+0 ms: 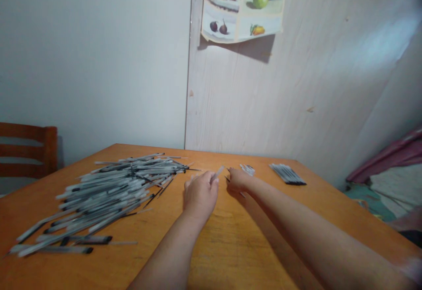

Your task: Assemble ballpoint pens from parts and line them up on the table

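My left hand (199,195) is closed around a translucent pen barrel (217,174), whose clear end sticks out past the thumb toward the upper right. Just to its right, my right hand (238,180) reaches low over the table with its fingers bent down and bunched. A thin dark-tipped piece shows beside and under the right hand; whether the fingers grip it is hidden. Behind that hand lies a small group of whitish clear pieces (247,169), too small to name. A large loose heap of pens (112,193), clear with black ends, spreads to the left of my left hand.
A neat row of pens (287,174) lies side by side at the right of the wooden table (227,250). A wooden chair (28,149) stands at the left. The wall behind carries a fruit picture sheet (242,9). Fabric (389,184) is piled beyond the table's right edge.
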The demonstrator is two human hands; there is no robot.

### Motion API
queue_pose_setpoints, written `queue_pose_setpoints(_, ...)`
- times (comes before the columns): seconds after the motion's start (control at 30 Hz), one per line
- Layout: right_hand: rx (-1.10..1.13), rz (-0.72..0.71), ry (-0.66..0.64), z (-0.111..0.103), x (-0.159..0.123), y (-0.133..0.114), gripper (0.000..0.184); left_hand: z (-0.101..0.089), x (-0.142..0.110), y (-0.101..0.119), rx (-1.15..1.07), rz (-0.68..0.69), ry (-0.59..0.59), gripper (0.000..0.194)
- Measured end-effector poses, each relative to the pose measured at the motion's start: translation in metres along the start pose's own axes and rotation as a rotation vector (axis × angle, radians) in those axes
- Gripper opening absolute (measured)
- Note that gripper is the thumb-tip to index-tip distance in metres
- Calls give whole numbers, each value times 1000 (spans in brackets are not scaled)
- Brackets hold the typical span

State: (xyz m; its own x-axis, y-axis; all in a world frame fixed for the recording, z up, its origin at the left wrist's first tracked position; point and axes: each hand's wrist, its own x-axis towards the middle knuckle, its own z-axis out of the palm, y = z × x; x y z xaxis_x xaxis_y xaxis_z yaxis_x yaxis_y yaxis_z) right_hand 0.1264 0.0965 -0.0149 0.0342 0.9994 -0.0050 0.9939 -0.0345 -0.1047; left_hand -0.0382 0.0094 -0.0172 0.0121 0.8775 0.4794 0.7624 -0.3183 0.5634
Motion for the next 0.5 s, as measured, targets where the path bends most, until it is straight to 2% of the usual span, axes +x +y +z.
queue_pose_setpoints(0.2,62,-30,-37,0,-7,10,33,10,4,-4,-312,-150,-44,19)
queue_pose_setpoints(0.37,149,-81,32,-10,-16,18,14,15,4,-1,-662,-272,-140,23)
queue_pose_setpoints(0.5,292,-186,105,-18,-32,17,13,12,2,7,-923,-371,-266,26)
